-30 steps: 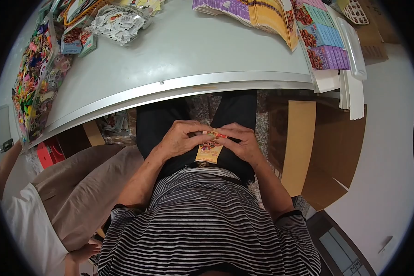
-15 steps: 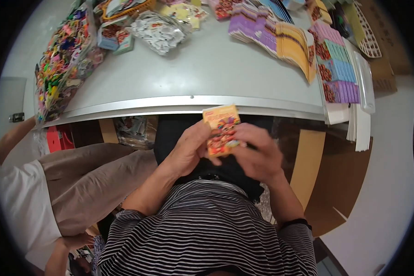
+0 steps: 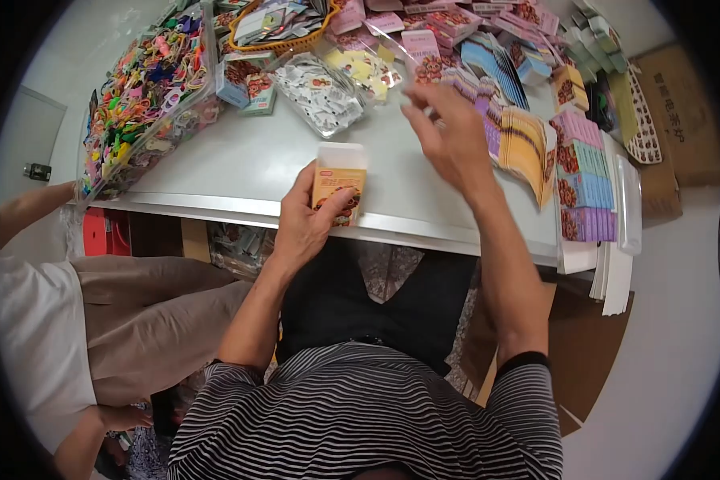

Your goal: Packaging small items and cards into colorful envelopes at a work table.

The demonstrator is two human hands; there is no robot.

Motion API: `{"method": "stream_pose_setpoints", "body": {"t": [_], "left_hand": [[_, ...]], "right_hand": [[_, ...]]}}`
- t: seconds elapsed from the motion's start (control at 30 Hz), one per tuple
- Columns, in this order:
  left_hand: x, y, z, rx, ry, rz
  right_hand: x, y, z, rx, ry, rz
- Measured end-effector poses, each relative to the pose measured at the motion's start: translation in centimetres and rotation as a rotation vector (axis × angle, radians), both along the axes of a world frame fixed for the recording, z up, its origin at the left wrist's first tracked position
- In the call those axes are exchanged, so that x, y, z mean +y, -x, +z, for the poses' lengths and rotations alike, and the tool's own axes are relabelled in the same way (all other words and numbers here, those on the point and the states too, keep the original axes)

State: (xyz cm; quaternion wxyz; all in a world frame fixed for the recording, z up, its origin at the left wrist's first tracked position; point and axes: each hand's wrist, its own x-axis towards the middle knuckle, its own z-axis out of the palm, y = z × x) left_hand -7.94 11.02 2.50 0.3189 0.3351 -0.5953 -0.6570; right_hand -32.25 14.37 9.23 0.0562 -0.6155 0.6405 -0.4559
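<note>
Large dark characters ran along the brown carton; the yellow box bore print too small to read.

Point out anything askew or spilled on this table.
The pink boxes at the back lie at mixed angles, unlike the neatly stacked boxes at right. White strips jut past the front of the table. I see no spill.

Red box, brown cardboard carton
</note>
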Motion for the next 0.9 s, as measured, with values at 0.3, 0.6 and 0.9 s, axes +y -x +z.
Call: {"method": "stream_pose_setpoints", "body": {"t": [0.3,0.6,0.9], "left_hand": [[-1.7,1.4,-1.8,0.095,-0.12,0.004],[-2.3,0.4,-2.3,0.078,-0.161,-0.047],[-2.5,0.1,-1.9,0.101,-0.23,-0.099]], "right_hand": [[-16.1,3.5,-2.0,0.578,-0.419,0.059],[-19.8,0.5,0.2,0.328,-0.184,-0.069],[-35.0,-4.8,-0.3,0.686,-0.027,0.29]]}}
